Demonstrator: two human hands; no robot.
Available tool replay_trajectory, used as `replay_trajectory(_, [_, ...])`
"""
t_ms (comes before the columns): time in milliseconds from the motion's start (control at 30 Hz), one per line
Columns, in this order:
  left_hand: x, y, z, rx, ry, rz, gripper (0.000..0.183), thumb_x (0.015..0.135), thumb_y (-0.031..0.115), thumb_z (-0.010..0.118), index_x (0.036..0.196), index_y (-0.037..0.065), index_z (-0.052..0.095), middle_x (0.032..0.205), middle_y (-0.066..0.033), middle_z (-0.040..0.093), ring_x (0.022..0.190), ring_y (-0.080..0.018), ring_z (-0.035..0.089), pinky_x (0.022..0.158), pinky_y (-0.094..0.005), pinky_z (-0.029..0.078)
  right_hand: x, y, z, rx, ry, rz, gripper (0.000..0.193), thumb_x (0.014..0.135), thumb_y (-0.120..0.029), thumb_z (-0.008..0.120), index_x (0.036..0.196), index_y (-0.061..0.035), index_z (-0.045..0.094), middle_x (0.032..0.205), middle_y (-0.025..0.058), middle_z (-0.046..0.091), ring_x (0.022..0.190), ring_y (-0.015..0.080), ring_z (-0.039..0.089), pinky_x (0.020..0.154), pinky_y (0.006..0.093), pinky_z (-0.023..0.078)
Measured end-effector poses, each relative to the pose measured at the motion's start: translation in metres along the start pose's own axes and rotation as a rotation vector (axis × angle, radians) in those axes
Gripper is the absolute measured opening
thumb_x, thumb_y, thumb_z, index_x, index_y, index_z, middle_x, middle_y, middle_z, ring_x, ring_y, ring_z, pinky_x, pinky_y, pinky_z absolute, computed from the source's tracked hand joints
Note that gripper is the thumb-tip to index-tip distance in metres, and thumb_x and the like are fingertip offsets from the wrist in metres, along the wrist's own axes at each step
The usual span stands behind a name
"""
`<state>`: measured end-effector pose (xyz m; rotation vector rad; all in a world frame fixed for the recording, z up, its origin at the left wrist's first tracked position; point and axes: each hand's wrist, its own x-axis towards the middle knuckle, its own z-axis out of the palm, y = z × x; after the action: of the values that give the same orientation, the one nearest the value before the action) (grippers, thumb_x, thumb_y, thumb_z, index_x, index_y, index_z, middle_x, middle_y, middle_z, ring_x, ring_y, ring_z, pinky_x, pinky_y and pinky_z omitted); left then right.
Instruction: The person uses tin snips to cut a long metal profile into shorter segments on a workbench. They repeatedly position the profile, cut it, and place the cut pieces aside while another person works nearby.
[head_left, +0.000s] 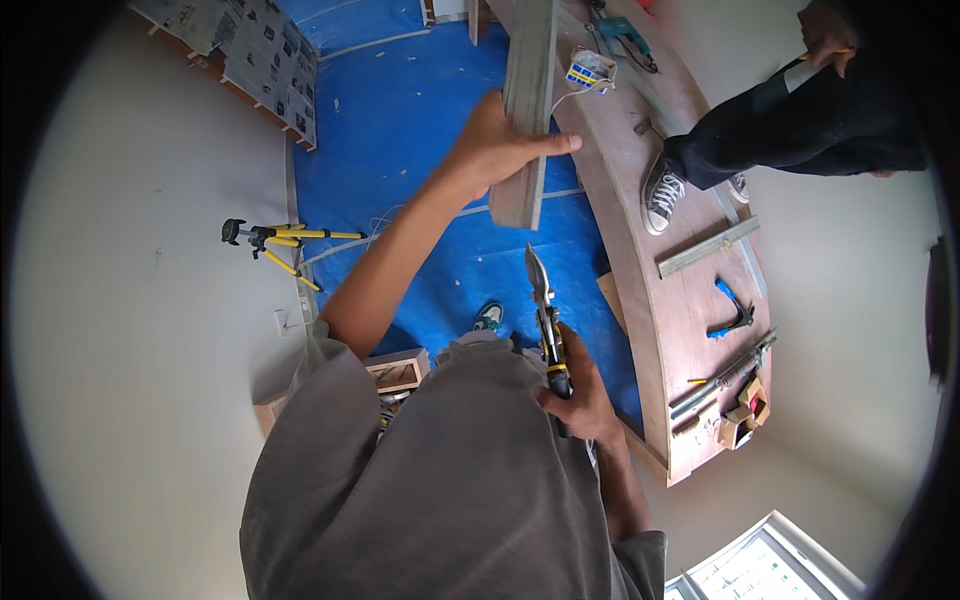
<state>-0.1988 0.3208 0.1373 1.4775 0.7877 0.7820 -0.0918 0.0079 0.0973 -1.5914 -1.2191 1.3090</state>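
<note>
A long grey metal channel [530, 90] runs from the top edge toward me. My left hand [500, 148] grips it near its near end, thumb across the channel and the other fingers partly hidden behind it. In my right hand [583, 395] are metal snips [545, 310] with black and yellow handles, held close to my body. The snips' blades point up toward the channel's near end, with a gap between them. Whether the blades are parted is hard to make out.
A pinkish wooden platform [645, 330] curves along the right, with another person's sneaker [663, 195] on it. On it lie a teal power tool [622, 35], a small box [591, 70], a short metal piece [708, 248] and a blue-handled tool [730, 310]. A yellow tripod [290, 235] lies left on blue floor covering [390, 130].
</note>
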Motion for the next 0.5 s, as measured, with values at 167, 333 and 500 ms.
replay_trajectory(167, [-0.011,-0.020,-0.016,0.091,0.089,-0.107,0.079,0.074,0.030,0.094,0.131,-0.005,0.053,0.106,-0.0169,0.068,0.093,-0.0229,0.071,0.084,-0.0368,0.058,0.006,-0.001,0.009,0.081,-0.077,0.053,0.093,0.074,-0.010,0.075,0.155,0.0068,0.032,0.133,0.0221,0.061,0.130,0.0314,0.056,0.112,0.0385,0.039])
replay_trajectory(333, [-0.027,-0.025,-0.023,0.179,0.171,-0.013,0.067,0.078,0.014,0.084,0.135,-0.001,0.051,0.105,-0.0143,0.069,0.088,-0.0225,0.072,0.080,-0.0347,0.059,0.004,0.006,0.009,0.043,-0.115,0.089,0.094,0.074,-0.011,0.077,0.154,0.0087,0.031,0.135,0.0229,0.060,0.132,0.0325,0.054,0.114,0.0395,0.038])
replay_trajectory(500, [-0.038,-0.004,-0.024,-0.121,-0.030,-0.173,0.068,0.080,0.008,0.080,0.138,-0.002,0.046,0.097,-0.0103,0.068,0.071,-0.0192,0.071,0.068,-0.0341,0.059,0.004,0.015,0.005,0.007,-0.118,0.074,0.097,0.073,-0.012,0.078,0.154,0.0104,0.031,0.139,0.0257,0.058,0.136,0.0351,0.052,0.115,0.0409,0.037])
